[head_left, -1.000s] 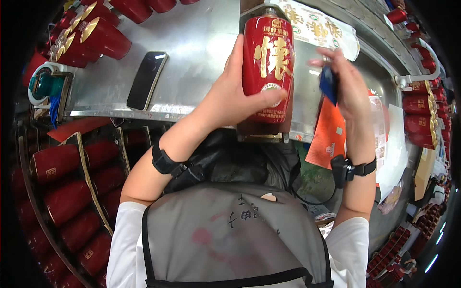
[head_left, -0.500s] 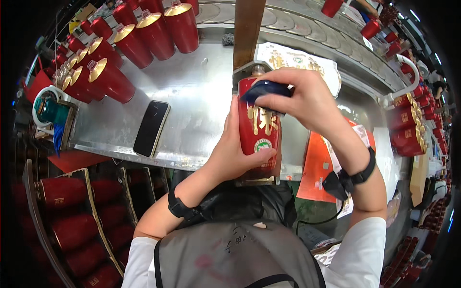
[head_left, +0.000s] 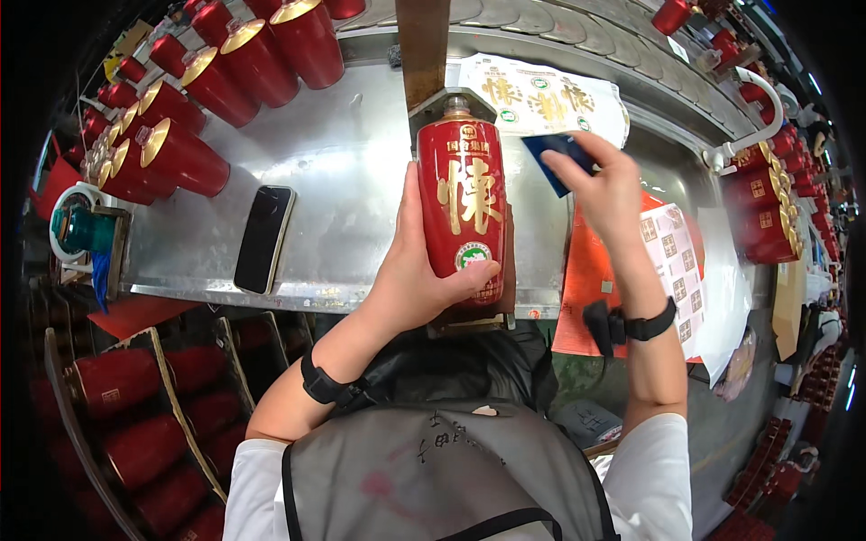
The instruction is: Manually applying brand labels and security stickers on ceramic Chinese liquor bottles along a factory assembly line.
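A red bottle (head_left: pixel 459 225) with gold characters and a round green-and-white emblem lies on a wooden stand (head_left: pixel 511 261) in front of me, its clear neck at the far end. My left hand (head_left: pixel 419 257) grips its lower left side, the thumb across the front below the emblem. To the right of the bottle, apart from it, my right hand (head_left: pixel 600 185) pinches a dark blue flat card (head_left: pixel 557 160). A sheet of gold-character decals (head_left: pixel 546 95) rests on the metal bench beyond the stand.
A phone (head_left: pixel 264 239) lies on the metal bench (head_left: pixel 347 261) at the left. Several gold-shouldered red bottles (head_left: pixel 185 158) stand at the far left, with a tape dispenser (head_left: pixel 86 225) nearby. Orange paper (head_left: pixel 586 307) and a printed sheet (head_left: pixel 672 261) lie at right. A slatted conveyor (head_left: pixel 559 50) runs behind.
My right hand has pulled the blue card off the bottle's upper face and away to the right, uncovering the upper gold lettering. My left hand keeps its hold on the bottle.
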Demonstrator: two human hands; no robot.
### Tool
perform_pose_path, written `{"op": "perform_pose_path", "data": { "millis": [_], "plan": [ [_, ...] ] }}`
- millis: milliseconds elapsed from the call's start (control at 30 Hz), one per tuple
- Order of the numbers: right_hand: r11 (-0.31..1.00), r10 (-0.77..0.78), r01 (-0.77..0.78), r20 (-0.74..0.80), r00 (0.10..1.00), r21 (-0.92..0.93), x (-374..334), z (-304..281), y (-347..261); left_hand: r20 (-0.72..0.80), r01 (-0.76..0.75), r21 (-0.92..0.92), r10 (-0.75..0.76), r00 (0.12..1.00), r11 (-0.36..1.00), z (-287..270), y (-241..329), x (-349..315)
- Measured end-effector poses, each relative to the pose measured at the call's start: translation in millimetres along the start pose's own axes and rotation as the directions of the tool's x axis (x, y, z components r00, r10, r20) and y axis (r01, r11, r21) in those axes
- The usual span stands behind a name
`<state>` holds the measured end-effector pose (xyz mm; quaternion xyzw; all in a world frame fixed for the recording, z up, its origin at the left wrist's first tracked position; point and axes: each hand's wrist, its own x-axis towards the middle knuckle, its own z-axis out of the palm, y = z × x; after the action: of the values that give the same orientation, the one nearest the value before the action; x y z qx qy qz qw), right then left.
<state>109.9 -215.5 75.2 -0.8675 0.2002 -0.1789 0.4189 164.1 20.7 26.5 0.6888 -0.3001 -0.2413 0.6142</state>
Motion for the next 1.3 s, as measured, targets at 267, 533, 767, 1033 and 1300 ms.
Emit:
{"op": "perform_pose_path", "data": {
  "millis": [267, 533, 767, 1033, 1300],
  "plan": [
    [0.943, -0.330, 0.327, 0.233, 0.915, 0.053, 18.5, -3.6, -51.6, -0.005, -0.034, 0.071, 0.034, 0.999, 0.997, -0.5, -5.2, -2.4],
    [0.449, -0.762, 0.791, 0.284, 0.582, -0.417, -19.9, 24.4, -67.9, 0.124, -0.310, 0.350, 0.285, 0.951, 0.884, -17.2, -8.1, -16.4],
    [0.706, -0.646, 0.673, 0.190, 0.739, -0.219, -96.3, 22.2, -63.5, 0.043, -0.283, 0.323, 0.284, 0.958, 0.903, -16.7, -22.7, -14.9],
    [0.937, -0.349, 0.350, 0.096, 0.932, 0.014, -128.0, 29.0, -46.7, 0.046, -0.205, 0.344, 0.201, 0.978, 0.916, -15.8, -18.0, -16.8],
    [0.939, -0.026, 0.029, -0.012, 1.000, 0.343, -124.1, 27.6, -21.1, 0.008, -0.205, 0.361, 0.217, 0.976, 0.910, -15.2, -20.6, -19.3]
  ]
}}
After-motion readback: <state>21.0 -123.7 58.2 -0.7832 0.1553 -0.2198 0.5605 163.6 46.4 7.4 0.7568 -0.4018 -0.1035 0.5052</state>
